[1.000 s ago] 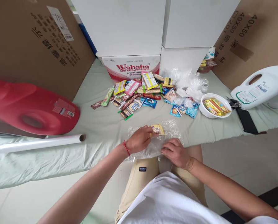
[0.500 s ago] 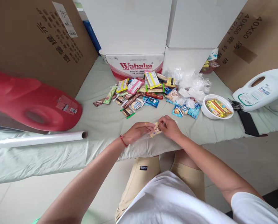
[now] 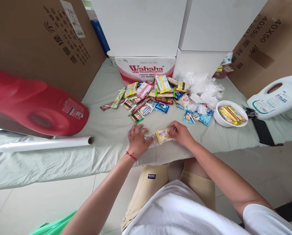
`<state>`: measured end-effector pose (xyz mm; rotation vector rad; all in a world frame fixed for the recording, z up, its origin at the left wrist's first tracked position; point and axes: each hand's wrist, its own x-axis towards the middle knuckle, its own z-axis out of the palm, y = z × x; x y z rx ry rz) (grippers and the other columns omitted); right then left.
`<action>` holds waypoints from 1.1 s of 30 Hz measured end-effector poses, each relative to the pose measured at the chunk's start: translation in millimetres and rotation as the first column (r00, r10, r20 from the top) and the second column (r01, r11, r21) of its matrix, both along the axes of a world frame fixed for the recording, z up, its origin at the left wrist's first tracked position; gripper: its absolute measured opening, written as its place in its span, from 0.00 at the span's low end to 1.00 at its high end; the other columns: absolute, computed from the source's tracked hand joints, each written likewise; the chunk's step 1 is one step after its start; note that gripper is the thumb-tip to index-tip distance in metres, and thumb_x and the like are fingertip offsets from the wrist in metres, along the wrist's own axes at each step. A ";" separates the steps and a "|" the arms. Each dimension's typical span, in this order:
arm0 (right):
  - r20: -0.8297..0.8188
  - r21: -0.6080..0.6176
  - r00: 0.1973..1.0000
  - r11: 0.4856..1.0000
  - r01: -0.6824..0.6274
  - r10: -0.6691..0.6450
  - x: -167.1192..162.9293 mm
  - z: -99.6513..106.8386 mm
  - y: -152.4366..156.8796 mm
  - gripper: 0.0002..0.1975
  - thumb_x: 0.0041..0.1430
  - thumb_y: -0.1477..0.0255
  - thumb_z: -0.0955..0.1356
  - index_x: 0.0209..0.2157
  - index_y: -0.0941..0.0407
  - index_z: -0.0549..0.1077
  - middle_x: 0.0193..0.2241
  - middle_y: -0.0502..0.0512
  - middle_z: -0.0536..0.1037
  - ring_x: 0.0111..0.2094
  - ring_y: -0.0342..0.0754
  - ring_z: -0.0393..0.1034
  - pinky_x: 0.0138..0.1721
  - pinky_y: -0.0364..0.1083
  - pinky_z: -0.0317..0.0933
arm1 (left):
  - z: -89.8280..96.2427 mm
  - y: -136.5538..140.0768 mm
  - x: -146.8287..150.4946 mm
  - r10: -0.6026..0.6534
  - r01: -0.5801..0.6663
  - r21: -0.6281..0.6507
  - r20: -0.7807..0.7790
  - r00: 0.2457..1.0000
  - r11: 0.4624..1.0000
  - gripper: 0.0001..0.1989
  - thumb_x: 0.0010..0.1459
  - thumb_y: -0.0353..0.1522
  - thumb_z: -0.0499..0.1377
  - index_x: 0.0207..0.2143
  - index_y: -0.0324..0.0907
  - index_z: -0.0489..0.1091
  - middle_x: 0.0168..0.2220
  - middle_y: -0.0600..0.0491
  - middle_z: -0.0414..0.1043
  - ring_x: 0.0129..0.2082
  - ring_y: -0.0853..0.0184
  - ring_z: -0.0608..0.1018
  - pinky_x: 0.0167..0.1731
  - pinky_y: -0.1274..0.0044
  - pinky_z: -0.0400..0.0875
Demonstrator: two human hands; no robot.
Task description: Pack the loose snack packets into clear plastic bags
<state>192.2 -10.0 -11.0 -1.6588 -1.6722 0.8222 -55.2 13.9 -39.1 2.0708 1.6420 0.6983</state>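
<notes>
A small yellow snack packet [image 3: 164,135] lies near the table's front edge, on or in a thin sheet of clear plastic [image 3: 154,141]; I cannot tell which. My right hand [image 3: 181,133] pinches the packet's right end between thumb and fingers. To the left, my left hand [image 3: 138,138] rests with fingers spread, touching the plastic's left part. Just beyond the hands is a heap of wrapped snacks [image 3: 144,90], with several blue packets [image 3: 204,119] at its right side.
Crumpled clear plastic [image 3: 209,91] lies beside the heap. Right of it stand a white bowl [image 3: 220,121] of gold-wrapped snacks, a black phone [image 3: 263,131] and a white jug [image 3: 277,98]. A red jug [image 3: 57,111] and a white roll [image 3: 48,144] lie left. Boxes [image 3: 146,69] line the back.
My left hand has left the packet, moved left and spread its fingers. More of the packet and the plastic shows now. My right hand stays at the packet's right end.
</notes>
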 end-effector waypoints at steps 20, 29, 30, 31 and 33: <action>0.488 0.210 0.818 0.868 -0.450 0.305 -24.7 6.3 -28.1 0.14 0.70 0.74 0.66 0.51 0.51 0.80 0.54 0.63 0.73 0.47 0.54 0.66 0.49 0.53 0.66 | 37.4 4.0 6.2 0.254 0.052 -0.512 0.510 0.822 0.857 0.12 0.50 0.38 0.66 0.27 0.46 0.64 0.21 0.62 0.63 0.18 0.70 0.66 0.22 0.77 0.60; 0.053 0.205 0.927 0.905 -0.373 0.371 -3.1 2.9 -18.7 0.12 0.66 0.77 0.66 0.45 0.54 0.81 0.53 0.61 0.76 0.54 0.53 0.71 0.55 0.54 0.66 | 47.0 -20.2 63.8 0.243 0.310 -0.483 0.781 0.575 0.819 0.11 0.58 0.35 0.57 0.40 0.42 0.75 0.40 0.47 0.78 0.40 0.62 0.81 0.44 0.69 0.76; -0.050 0.201 0.940 0.925 -0.321 0.337 5.3 5.3 -18.2 0.13 0.67 0.76 0.65 0.46 0.53 0.80 0.51 0.60 0.78 0.51 0.51 0.73 0.53 0.52 0.67 | 43.8 -22.9 67.5 0.217 0.292 -0.461 0.772 0.597 0.838 0.12 0.57 0.33 0.57 0.41 0.42 0.77 0.44 0.47 0.77 0.45 0.60 0.80 0.48 0.67 0.76; -0.141 0.198 0.953 0.951 -0.239 0.269 14.4 8.0 -17.7 0.13 0.68 0.74 0.65 0.47 0.53 0.80 0.49 0.58 0.79 0.47 0.50 0.75 0.50 0.51 0.69 | 40.3 -24.9 70.1 0.183 0.270 -0.439 0.749 0.637 0.857 0.12 0.57 0.31 0.58 0.41 0.43 0.78 0.47 0.47 0.76 0.48 0.59 0.78 0.52 0.67 0.74; -0.247 0.210 0.966 0.977 -0.019 0.072 32.5 14.7 -17.0 0.11 0.68 0.69 0.66 0.45 0.53 0.79 0.43 0.56 0.79 0.42 0.49 0.75 0.45 0.49 0.69 | 33.7 -26.7 73.1 0.079 0.232 -0.369 0.661 0.747 0.900 0.14 0.56 0.28 0.58 0.43 0.43 0.79 0.49 0.48 0.73 0.52 0.59 0.76 0.57 0.66 0.71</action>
